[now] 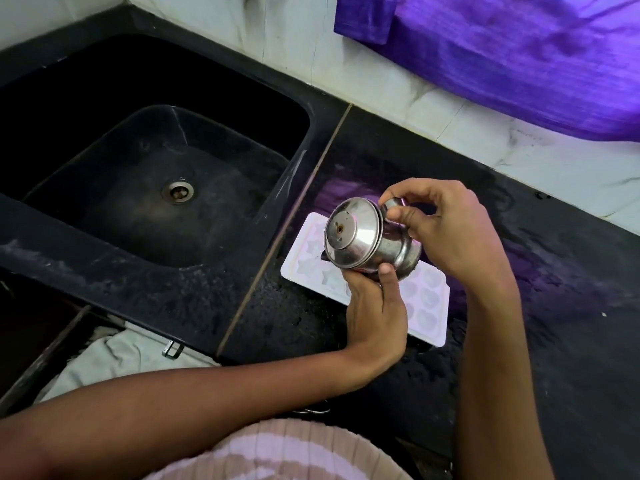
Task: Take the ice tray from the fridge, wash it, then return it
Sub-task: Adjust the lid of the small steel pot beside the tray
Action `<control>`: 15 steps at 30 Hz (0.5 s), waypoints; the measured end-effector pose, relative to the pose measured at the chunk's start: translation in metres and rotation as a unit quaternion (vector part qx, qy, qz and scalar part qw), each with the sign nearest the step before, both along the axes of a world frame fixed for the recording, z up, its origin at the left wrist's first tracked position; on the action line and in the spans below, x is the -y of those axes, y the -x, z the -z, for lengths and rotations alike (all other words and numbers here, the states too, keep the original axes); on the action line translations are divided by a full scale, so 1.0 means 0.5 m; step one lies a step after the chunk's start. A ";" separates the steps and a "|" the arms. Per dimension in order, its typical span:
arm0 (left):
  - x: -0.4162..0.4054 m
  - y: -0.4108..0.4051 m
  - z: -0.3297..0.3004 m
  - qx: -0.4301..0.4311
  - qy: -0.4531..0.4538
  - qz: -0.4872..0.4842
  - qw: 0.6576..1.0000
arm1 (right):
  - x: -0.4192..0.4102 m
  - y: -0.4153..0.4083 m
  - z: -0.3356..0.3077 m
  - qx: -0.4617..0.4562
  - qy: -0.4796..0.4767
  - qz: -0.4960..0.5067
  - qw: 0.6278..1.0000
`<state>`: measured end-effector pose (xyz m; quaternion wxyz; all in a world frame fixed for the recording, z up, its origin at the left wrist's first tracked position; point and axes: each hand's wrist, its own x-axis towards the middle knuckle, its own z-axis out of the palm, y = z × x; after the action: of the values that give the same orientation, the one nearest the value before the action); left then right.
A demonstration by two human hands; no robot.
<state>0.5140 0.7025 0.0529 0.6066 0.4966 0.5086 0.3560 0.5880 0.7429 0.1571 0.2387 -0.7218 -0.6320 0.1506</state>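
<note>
Ice tray [429,308]: white, lying flat on the black counter [554,289], just right of the seam that divides counter from sink surround. Its near corner sits close to the counter's front edge; its far-left end is close to the seam. Star and heart moulds visible; middle hidden behind the hands.

Steel pot [367,242]: small, lidded, held tilted above the tray, lid face turned toward the camera.

Left hand [375,313]: grasps the pot from below, thumb pressed on the lower rim.

Right hand [446,230]: fingers curled over the pot's upper side, thumb and forefinger pinching a small metal part near the lid's edge.

Sink [86,98]: black, deep basin to the left, drain [178,191] at centre, basin open. Raised rim between basin and seam.

Counter right of the tray: broad bare stretch running to the white tiled wall [294,46]. Purple cloth [519,53] hangs over the wall, well apart from the tray.

Below the counter's front edge: pale cloth [131,355].
</note>
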 end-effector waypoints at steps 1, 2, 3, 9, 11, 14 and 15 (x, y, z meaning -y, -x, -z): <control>0.000 0.000 0.000 0.001 0.000 0.002 1.000 | 0.001 0.000 0.000 -0.002 -0.001 0.000 1.000; 0.000 0.000 0.001 0.002 -0.001 0.003 1.000 | 0.001 -0.001 0.000 -0.003 -0.002 0.000 1.000; 0.000 0.000 0.001 0.002 -0.003 0.004 1.000 | 0.002 -0.001 0.000 -0.006 -0.002 0.002 1.000; 0.000 -0.001 0.006 0.006 -0.022 -0.002 1.000 | 0.006 -0.007 0.004 -0.041 -0.017 0.010 0.999; -0.002 -0.001 0.005 0.010 -0.035 -0.012 0.999 | 0.007 -0.011 0.007 -0.060 -0.025 0.013 0.998; -0.005 -0.001 0.002 0.021 -0.057 -0.021 0.998 | 0.008 -0.019 0.012 -0.088 -0.042 0.022 0.995; -0.007 -0.001 0.002 0.024 -0.061 -0.023 0.998 | 0.008 -0.022 0.014 -0.094 -0.048 0.025 0.994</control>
<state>0.5144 0.7059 0.0520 0.5791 0.5121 0.4827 0.4116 0.5992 0.7387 0.1499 0.3351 -0.7075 -0.5951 0.1819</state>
